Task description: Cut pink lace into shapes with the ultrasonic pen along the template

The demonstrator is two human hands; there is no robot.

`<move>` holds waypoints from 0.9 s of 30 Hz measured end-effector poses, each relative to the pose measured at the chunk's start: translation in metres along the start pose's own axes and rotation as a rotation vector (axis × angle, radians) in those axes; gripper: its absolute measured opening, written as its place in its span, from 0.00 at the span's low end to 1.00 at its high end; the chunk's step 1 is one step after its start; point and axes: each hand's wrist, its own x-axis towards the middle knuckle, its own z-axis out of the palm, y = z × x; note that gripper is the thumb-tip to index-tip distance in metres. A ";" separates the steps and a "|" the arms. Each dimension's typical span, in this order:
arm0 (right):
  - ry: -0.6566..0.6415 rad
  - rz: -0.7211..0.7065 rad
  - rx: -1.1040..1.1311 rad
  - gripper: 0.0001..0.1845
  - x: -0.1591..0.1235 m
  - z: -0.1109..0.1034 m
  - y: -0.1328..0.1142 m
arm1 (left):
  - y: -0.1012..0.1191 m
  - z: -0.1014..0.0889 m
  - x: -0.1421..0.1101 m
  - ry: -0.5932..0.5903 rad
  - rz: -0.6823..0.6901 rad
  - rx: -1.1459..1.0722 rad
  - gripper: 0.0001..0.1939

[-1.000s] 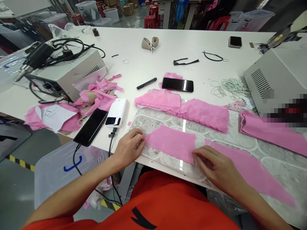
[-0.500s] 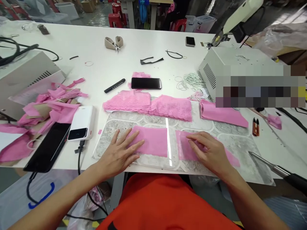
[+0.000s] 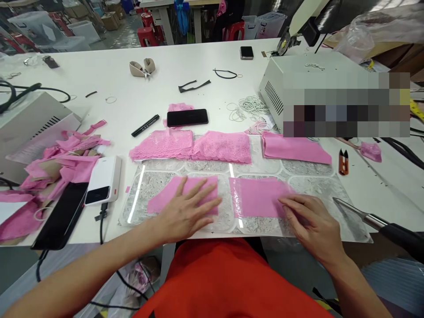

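Observation:
My left hand [image 3: 190, 212] lies flat with fingers spread over the left pink fabric piece [image 3: 170, 194], which rests on a grey marble-patterned mat with a clear glossy surface [image 3: 139, 216]. My right hand [image 3: 313, 227] has thumb and fingertips drawn together at the right end of a second pink fabric piece [image 3: 255, 198], pinching its edge; the hand hides that end. Behind these, two scalloped pink lace pieces [image 3: 162, 145] lie side by side, with a folded pink fabric stack [image 3: 294, 148] to their right. A metal-tipped tool with a black handle [image 3: 374, 220] is at right.
A black phone [image 3: 187, 117] and a marker [image 3: 145, 125] lie behind the lace. At left are a white power bank [image 3: 103, 181], a dark phone [image 3: 62, 216] and heaped pink fabric [image 3: 69, 157]. Orange snips [image 3: 343, 162] and a grey machine box [image 3: 274, 92] stand right.
My left hand has moved right across the left piece, baring its slanted left end. My right hand has moved right to the other piece's end. The camera view has shifted slightly.

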 end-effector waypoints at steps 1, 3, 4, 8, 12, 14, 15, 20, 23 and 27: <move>0.021 0.003 -0.028 0.17 -0.004 -0.001 0.002 | 0.003 0.001 0.016 -0.019 0.045 -0.020 0.25; 0.045 0.018 -0.073 0.18 -0.012 -0.003 0.006 | 0.006 0.005 0.046 -0.061 0.121 -0.050 0.25; 0.051 0.024 -0.089 0.19 -0.015 -0.004 0.008 | 0.006 0.008 0.059 -0.084 0.143 -0.063 0.25; 0.069 0.038 -0.135 0.19 -0.026 -0.008 0.014 | 0.002 0.016 0.084 -0.163 0.199 -0.090 0.24; 0.081 0.068 -0.160 0.18 -0.029 -0.010 0.020 | -0.003 0.019 0.077 -0.089 0.248 -0.060 0.24; 0.081 0.094 -0.159 0.17 -0.029 -0.010 0.023 | -0.005 0.020 0.070 -0.014 0.266 -0.029 0.23; 0.084 0.110 -0.158 0.16 -0.028 -0.010 0.023 | -0.005 0.021 0.067 0.021 0.276 -0.013 0.23; 0.087 0.174 -0.156 0.15 -0.024 -0.010 0.024 | -0.004 0.021 0.064 0.118 0.306 0.035 0.21; 0.076 0.167 -0.149 0.14 -0.020 -0.010 0.023 | -0.003 0.020 0.070 0.073 0.309 0.001 0.22; 0.061 0.112 -0.148 0.15 -0.020 -0.010 0.023 | -0.002 0.022 0.079 -0.014 0.317 -0.038 0.24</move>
